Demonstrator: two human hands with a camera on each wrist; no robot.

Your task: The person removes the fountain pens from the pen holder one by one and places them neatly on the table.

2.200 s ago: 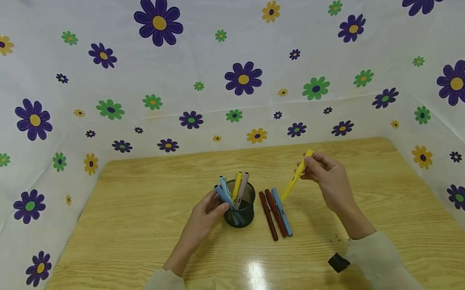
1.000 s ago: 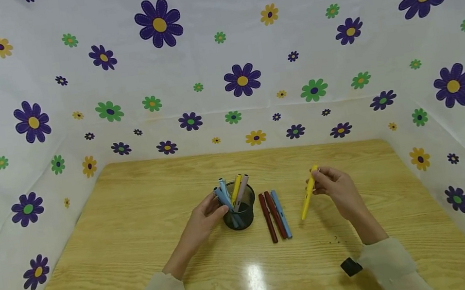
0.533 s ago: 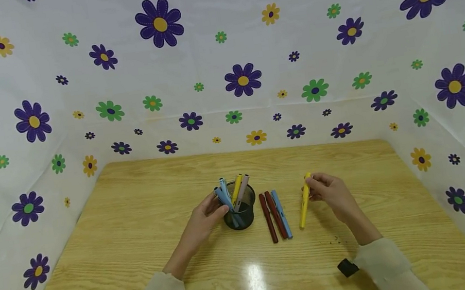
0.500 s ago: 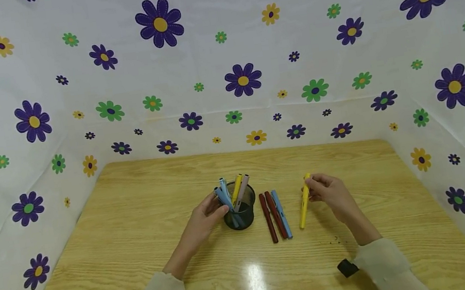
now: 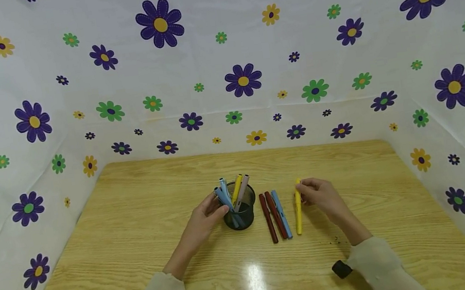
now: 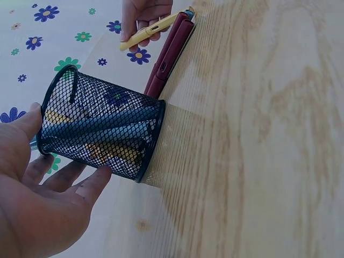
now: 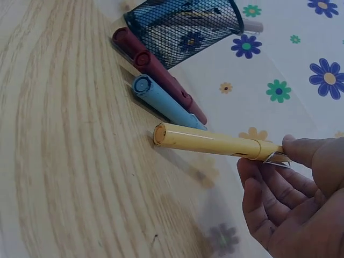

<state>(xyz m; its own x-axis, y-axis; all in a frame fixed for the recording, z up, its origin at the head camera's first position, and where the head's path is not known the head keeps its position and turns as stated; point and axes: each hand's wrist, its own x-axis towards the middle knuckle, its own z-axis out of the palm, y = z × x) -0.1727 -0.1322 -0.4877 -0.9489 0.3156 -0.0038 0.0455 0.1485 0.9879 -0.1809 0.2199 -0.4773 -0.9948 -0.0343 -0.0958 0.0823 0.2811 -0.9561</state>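
My right hand [image 5: 320, 198] pinches a yellow pen [image 5: 298, 212] near its clip end, thumb on one side and fingers on the other. In the right wrist view the pen's far end [image 7: 161, 134] slants down close over the table. Just left of it lie a light blue pen [image 5: 283, 216] and two dark red pens [image 5: 269, 221], side by side. My left hand [image 5: 202, 220] holds a black mesh pen cup [image 5: 242, 219] from its left side, thumb and fingers around the wall [image 6: 102, 123]. Blue, yellow and greyish pens [image 5: 243, 190] lean in the cup.
The wooden table [image 5: 141, 255] is ringed by a white flowered cloth [image 5: 204, 60] at the back and sides. Small dark specks [image 5: 335, 240] lie near my right wrist. Black wrist cameras [image 5: 341, 269] sit at both sleeves.
My right hand has brought the yellow pen down and left, toward the row of pens, turning it more in line with them. My left hand and the cup have stayed in place.
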